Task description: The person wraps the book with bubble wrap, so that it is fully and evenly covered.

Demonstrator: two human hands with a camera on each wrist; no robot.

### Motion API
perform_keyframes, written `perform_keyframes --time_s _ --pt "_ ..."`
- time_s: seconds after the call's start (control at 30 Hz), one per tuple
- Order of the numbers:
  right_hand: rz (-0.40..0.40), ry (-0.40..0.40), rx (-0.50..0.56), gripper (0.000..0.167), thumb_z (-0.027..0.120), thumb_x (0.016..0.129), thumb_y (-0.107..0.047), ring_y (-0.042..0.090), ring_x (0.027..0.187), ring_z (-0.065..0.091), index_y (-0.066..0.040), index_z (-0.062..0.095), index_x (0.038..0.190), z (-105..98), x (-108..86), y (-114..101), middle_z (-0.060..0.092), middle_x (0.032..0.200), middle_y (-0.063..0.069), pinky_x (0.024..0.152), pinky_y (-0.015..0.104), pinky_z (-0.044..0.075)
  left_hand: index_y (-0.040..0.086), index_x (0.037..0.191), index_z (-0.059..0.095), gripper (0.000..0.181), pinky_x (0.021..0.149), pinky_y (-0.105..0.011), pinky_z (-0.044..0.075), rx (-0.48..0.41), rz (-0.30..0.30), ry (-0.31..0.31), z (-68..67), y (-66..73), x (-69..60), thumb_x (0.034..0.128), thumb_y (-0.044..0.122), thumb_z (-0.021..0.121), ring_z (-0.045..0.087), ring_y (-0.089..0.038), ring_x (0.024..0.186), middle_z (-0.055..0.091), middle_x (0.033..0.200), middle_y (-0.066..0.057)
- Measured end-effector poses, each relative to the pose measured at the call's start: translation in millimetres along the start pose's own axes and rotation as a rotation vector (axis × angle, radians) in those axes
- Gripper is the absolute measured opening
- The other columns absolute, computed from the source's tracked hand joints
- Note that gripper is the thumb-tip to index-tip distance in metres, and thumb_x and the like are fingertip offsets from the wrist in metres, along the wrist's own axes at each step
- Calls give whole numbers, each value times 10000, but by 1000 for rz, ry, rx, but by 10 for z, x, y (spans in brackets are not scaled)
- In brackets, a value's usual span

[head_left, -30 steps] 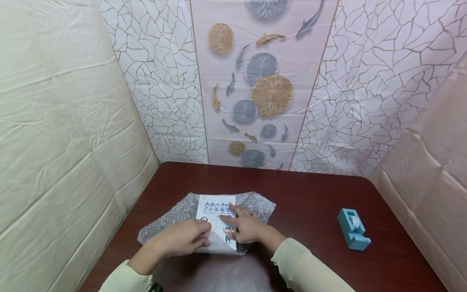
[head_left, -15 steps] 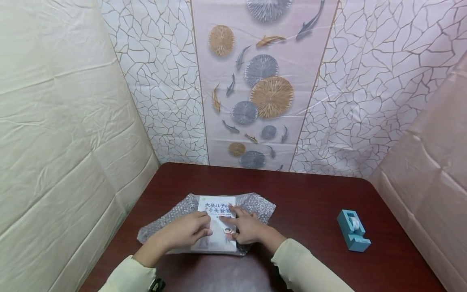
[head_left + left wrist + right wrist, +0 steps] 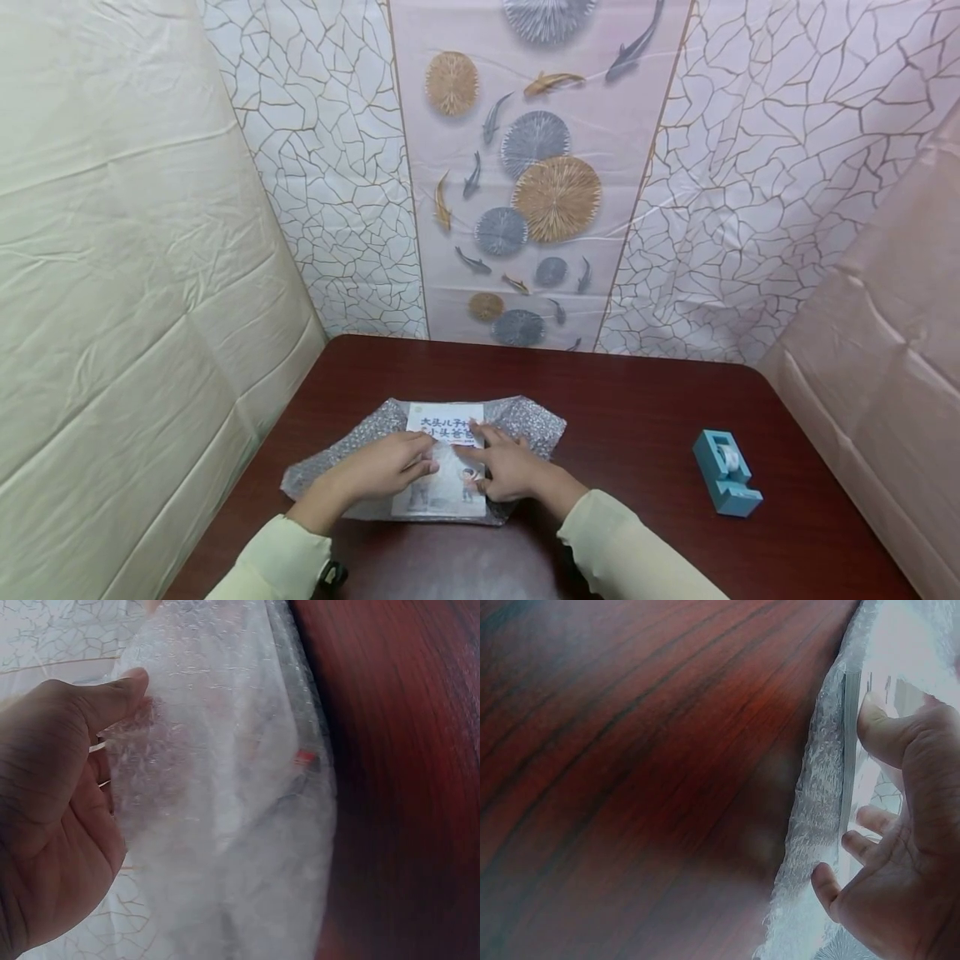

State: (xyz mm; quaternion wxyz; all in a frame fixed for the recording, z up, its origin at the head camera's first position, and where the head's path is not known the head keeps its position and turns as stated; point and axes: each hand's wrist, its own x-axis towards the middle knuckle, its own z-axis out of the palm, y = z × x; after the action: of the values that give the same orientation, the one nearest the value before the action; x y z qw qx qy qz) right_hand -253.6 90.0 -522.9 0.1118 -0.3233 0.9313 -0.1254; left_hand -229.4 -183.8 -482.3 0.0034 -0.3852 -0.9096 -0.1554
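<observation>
A white book (image 3: 442,415) with blue lettering lies on a sheet of bubble wrap (image 3: 352,442), whose near flap is folded over the book's lower part. My left hand (image 3: 381,468) pinches the flap's edge between thumb and fingers; the left wrist view shows the thumb on top of the bubble wrap (image 3: 217,735). With fingers spread, my right hand (image 3: 513,468) presses on the book's right side. In the right wrist view, the right thumb (image 3: 885,735) touches the cover near the book's edge (image 3: 850,750), and wrap sticks out beyond it.
A blue tape dispenser (image 3: 727,472) with a roll of clear tape stands on the right of the dark red table (image 3: 622,417). Patterned cloth (image 3: 555,200) hangs behind the table, and pale cloth walls rise at both sides.
My left hand has moved up and slightly right, drawing the bubble wrap flap further over the book's lower half. The right hand has stayed in place on the book.
</observation>
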Motion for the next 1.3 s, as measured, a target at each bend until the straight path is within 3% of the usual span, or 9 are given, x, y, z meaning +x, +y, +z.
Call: perform_keyframes --time_s 0.17,0.47,0.67,0.93,1.3 --pt "11 -11 -7 672 704 1064 -341 378 1695 283 -383 462 1690 -15 2 -16 245 1851 90 1204 831 339 175 953 556 217 663 -270 450 -57 -21 -25 31 -46 30 1142 261 618 423 -20 660 450 761 115" --pt "8 2 -14 683 724 1037 -298 383 1679 307 -360 493 1677 8 23 -12 286 1834 84 1189 815 372 186 907 508 274 638 -265 404 -81 -79 -38 132 -122 57 1145 279 608 385 -28 640 397 732 114" --pt "13 5 -24 675 729 1033 -305 380 1667 330 -352 507 1669 7 14 -28 308 1823 81 1174 802 400 192 895 524 276 647 -281 400 -61 -103 -43 175 -142 102 1136 282 624 392 -42 652 423 738 105" --pt "16 10 -29 675 741 1022 -310 383 1663 339 -354 522 1659 13 29 -10 320 1820 78 1186 814 385 179 926 639 196 676 -307 486 58 -84 6 244 -160 166 1086 271 705 469 -49 696 564 817 94" --pt "-54 47 21 671 728 1027 -325 447 1635 355 -383 513 1661 44 26 102 343 1801 104 1091 876 402 170 992 740 162 701 -316 520 131 -112 23 334 -174 252 1036 318 788 536 -62 747 658 932 67"
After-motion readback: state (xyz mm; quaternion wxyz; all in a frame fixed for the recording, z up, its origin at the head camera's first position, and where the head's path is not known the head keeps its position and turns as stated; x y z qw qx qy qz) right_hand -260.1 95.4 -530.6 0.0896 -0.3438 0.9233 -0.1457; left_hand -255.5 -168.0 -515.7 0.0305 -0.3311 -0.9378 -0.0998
